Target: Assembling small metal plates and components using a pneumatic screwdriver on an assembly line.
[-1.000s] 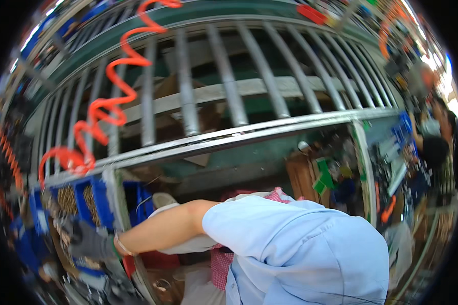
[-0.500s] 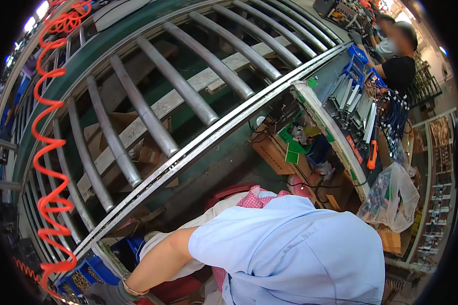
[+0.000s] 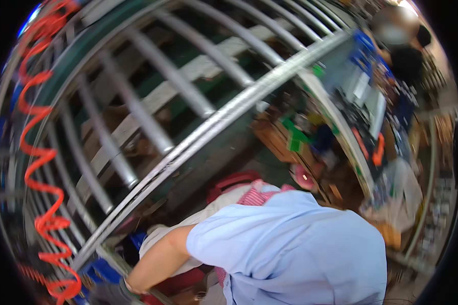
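My left forearm reaches down to the lower left corner. There my left hand, in a dark grey glove with a band at the wrist, is partly cut off by the picture's edge. Its fingers are blurred and hidden, so neither their pose nor anything held can be made out. Right beside it are blue bins, which hold small parts. The lower coils of an orange-red spiral hose hang close to the hand. My right hand is out of the picture, behind the blue shirt.
A metal roller conveyor crosses ahead. On the right stands a bench with metal strips, an orange-handled tool and a clear plastic bag. Beneath it sits a cardboard box. Another person is at the far right.
The view has shifted and blurred, so the hose and conveyor appear slightly displaced. My left hand stays by the blue bins. The co-worker at the far right appears higher and nearer the edge.
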A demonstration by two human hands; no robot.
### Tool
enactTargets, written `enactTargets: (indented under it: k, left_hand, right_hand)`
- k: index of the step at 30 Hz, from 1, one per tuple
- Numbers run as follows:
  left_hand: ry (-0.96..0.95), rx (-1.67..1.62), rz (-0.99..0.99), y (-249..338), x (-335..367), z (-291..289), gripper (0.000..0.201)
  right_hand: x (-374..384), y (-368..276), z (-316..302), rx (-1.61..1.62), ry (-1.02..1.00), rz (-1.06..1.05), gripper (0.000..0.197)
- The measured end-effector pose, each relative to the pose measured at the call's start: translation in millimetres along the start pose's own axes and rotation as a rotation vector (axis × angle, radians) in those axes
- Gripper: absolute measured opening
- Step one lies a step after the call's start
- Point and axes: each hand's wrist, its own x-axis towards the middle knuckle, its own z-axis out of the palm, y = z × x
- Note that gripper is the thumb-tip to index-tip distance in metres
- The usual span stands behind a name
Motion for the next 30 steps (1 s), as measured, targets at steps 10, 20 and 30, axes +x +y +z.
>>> enactTargets:
  k: [10, 20, 30]
  left_hand:
    - [-0.132, -1.096, -0.132, -58, -34, -30, 0.035]
    - [-0.163, -0.254, 0.553, 10, -7, -64, 0.053]
    - [-0.175, -0.836, 0.199, 15, -30, -10, 0.046]
  right_hand:
    - [2, -17, -17, -0.366, -0.244, 0.099, 0.026]
    - [-39, -109, 36, 0.255, -0.583, 0.422, 0.021]
    - [-69, -207, -67, -0.183, -0.597, 0.533, 0.048]
